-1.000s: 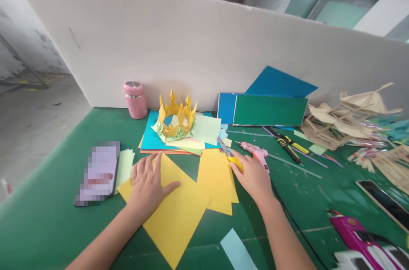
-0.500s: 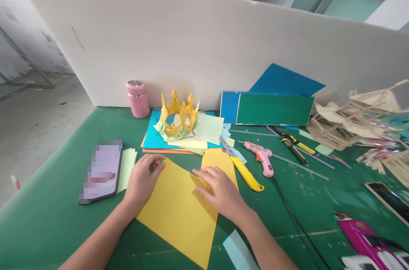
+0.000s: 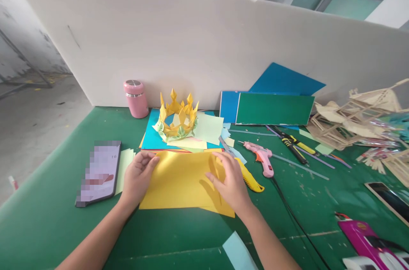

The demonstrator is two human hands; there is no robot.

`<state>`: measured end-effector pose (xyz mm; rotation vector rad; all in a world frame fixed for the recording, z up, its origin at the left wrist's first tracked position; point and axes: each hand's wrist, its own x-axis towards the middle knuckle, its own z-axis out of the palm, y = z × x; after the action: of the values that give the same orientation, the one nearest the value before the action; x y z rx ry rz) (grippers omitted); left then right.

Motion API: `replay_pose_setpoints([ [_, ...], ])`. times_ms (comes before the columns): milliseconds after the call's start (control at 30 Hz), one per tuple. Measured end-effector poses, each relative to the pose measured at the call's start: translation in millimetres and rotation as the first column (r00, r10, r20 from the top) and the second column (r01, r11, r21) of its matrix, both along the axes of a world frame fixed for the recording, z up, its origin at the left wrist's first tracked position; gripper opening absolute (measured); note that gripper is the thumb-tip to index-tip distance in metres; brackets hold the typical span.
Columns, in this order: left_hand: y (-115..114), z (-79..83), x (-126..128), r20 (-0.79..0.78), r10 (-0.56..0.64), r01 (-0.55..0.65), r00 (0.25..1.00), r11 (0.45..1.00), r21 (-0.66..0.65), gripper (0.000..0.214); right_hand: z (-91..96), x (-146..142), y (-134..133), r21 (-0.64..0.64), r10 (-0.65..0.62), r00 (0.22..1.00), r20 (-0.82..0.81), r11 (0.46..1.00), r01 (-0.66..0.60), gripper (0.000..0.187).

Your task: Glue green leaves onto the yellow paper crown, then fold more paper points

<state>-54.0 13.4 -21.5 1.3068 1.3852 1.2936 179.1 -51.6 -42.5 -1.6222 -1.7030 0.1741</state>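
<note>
A sheet of yellow paper [image 3: 179,182] lies in front of me, its long edge facing my body. Thumb and fingers of my left hand [image 3: 138,176] pinch its upper left corner. At the right side, my right hand [image 3: 230,180] has thumb and fingers apart, the fingertips at the sheet's upper right edge. Another piece of yellow paper [image 3: 227,211] shows from under the sheet at the lower right. Just behind stands a folded yellow paper crown [image 3: 179,119] with a green base, on a stack of coloured paper [image 3: 150,136].
To the left lie a phone [image 3: 100,174] and pale green slips [image 3: 125,168]; a pink flask [image 3: 136,99] stands behind. Rightward are a yellow utility knife [image 3: 252,178], a pink glue gun [image 3: 262,157] with its cord, pliers [image 3: 290,144] and a blue paper strip [image 3: 238,251].
The yellow sheet has turned from a slant to lie roughly square to me. My left hand has moved slightly left with its corner, and my right hand has shifted right along the sheet.
</note>
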Motion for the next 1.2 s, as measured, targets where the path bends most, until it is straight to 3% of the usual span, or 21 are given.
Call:
replay_pose_setpoints([
  [67, -1.6, -1.4, 0.1, -0.001, -0.036, 0.036, 0.999, 0.999, -0.035, 0.038, 3.3, 2.4, 1.2, 0.065, -0.048, 0.999, -0.016, 0.997, 0.048, 0.042],
  [133, -3.2, -3.2, -0.4, -0.025, -0.086, 0.084, 0.996, 0.994, -0.069, 0.037, 7.7, 3.5, 1.9, 0.052, -0.02, 0.997, -0.07, 0.998, 0.024, 0.033],
  [200, -3.6, -3.4, -0.6, -0.119, -0.125, 0.118, 0.985, 0.991, -0.058, 0.031, 10.8, 3.7, 2.1, -0.054, 0.038, 0.985, -0.166, 0.997, -0.048, 0.02],
  [333, 3.8, 5.2, 3.0, -0.45, -0.119, 0.186, 0.885, 0.977, 0.108, 0.023, 13.3, 4.0, 1.6, -0.26, 0.052, 0.957, -0.286, 0.957, -0.129, 0.02],
  [467, 21.1, 18.5, 17.0, -0.554, -0.119, 0.276, 0.824, 0.938, 0.209, 0.023, 16.4, 0.2, -0.5, -0.285, 0.081, 0.984, -0.161, 0.951, -0.124, 0.01],
  [633, 45.1, 24.9, 41.4, -0.6, -0.125, 0.289, 0.79, 0.939, 0.185, 0.053, 20.6, -18.7, -6.3, -0.396, 0.163, 0.986, 0.043, 0.909, -0.133, 0.049],
  [767, 60.1, 25.1, 53.2, -0.719, -0.108, 0.264, 0.687, 0.958, 0.108, 0.06, 21.1, -30.2, -8.1, -0.438, 0.164, 0.986, 0.01, 0.888, -0.143, 0.04],
  [900, 72.9, 28.4, 57.3, -0.787, -0.077, 0.238, 0.612, 0.967, 0.09, 0.052, 20.3, -31.6, -5.4, -0.456, 0.11, 0.99, -0.093, 0.879, -0.14, 0.026],
  [1067, 87.5, 36.4, 57.5, -0.842, -0.098, 0.241, 0.531, 0.97, 0.039, 0.015, 18.6, -27.7, -0.5, -0.507, -0.01, 0.939, -0.344, 0.843, -0.177, 0.02],
  [1200, 95.6, 47.8, 55.1, -0.85, -0.134, 0.256, 0.51, 0.967, 0.001, 0.013, 19.2, -19.9, 0.7, -0.499, -0.058, 0.884, -0.463, 0.842, -0.206, 0.006],
])
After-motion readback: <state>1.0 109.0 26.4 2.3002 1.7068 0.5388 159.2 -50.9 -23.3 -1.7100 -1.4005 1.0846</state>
